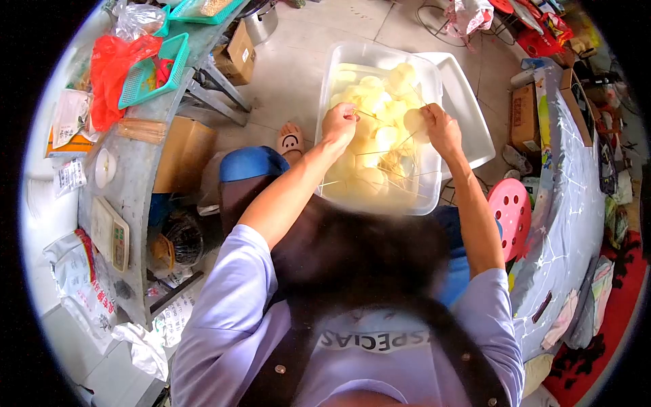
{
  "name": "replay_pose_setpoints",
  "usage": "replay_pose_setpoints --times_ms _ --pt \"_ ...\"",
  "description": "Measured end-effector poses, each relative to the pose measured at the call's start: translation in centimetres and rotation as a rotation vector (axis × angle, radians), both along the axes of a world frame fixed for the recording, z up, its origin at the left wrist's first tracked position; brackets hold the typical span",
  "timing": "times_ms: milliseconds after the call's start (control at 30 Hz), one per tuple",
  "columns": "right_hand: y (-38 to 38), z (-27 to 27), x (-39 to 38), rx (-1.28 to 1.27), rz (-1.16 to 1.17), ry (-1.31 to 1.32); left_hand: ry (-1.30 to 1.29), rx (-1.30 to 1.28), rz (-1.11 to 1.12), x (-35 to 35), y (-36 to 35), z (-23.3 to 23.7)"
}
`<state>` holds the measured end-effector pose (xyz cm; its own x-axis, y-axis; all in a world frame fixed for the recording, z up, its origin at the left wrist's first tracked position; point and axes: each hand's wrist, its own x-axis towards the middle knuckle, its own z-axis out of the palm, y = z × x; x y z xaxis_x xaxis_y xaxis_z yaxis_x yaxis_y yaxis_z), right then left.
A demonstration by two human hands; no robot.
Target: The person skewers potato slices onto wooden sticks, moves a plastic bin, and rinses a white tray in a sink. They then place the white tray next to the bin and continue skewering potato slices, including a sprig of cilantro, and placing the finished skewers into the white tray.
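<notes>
A translucent plastic bin (429, 180) in front of me holds many pale yellow round slices (369, 125), with thin sticks (397, 166) among them. Over the bin's left side, my left hand (340, 123) is closed, its fingers pinched at the end of a thin stick. On the right side my right hand (441, 127) is closed on a pale yellow round slice (416, 122), held between thumb and fingers. The white lid (475, 115) lies under and to the right of the bin.
To the left stands a grey table (135, 183) with green baskets (157, 73), a bundle of sticks (142, 130) and a scale (110, 234). A pink stool (510, 217) is near my right arm. Cardboard boxes (525, 119) stand at the right.
</notes>
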<state>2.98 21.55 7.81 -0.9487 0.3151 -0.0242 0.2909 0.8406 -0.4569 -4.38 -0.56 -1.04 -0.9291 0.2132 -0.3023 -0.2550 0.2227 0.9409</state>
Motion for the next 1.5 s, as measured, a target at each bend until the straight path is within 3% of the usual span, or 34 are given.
replay_pose_setpoints --times_ms 100,233,333,433,500,633,767,933,1067,1133,1300,1400,1433,1500 --pt "-0.4 3.1 0.1 0.124 0.013 0.147 0.025 0.086 0.067 0.1 0.1 0.3" --pt "0.6 5.3 -1.3 -0.199 0.003 0.144 -0.525 0.287 0.194 1.7 -0.1 7.4" --pt "1.3 4.7 -2.4 -0.218 0.004 0.187 -0.619 0.361 0.196 2.5 0.2 8.2" --pt "1.8 3.7 -3.4 -0.486 -0.008 0.130 -0.622 0.391 0.231 3.3 0.4 8.8" --pt "1.5 3.3 -3.7 -0.473 -0.002 0.100 -0.635 0.431 0.229 4.0 0.7 9.3" --pt "0.4 3.4 -4.2 -0.471 0.085 0.070 -0.594 0.405 0.108 4.9 1.2 9.3" --pt "-0.9 3.5 -5.0 -0.439 0.137 0.024 -0.230 0.139 0.058 6.3 2.6 5.6" --pt "-1.6 2.9 -5.5 -0.444 0.160 0.084 -0.315 0.213 -0.018 6.9 2.3 7.9" --pt "-0.6 2.2 -4.3 -0.364 -0.064 0.347 -0.398 0.366 0.053 7.2 2.5 7.8" --pt "-2.3 4.1 -2.0 -0.527 -0.224 0.323 -0.409 0.449 0.108 7.1 2.5 8.3" --pt "-7.3 1.0 2.3 -1.145 -0.349 0.152 -0.229 0.592 0.084 7.6 3.9 7.4" --pt "-8.4 1.1 1.8 -1.256 -0.397 0.030 -0.084 0.378 -0.037 8.6 4.2 6.8" --pt "-8.4 0.4 1.8 -1.213 -0.364 0.061 0.132 0.237 -0.037 8.8 4.4 5.9" --pt "-8.4 -0.9 1.6 -1.119 -0.303 0.121 0.186 0.162 -0.125 9.1 4.4 5.8"
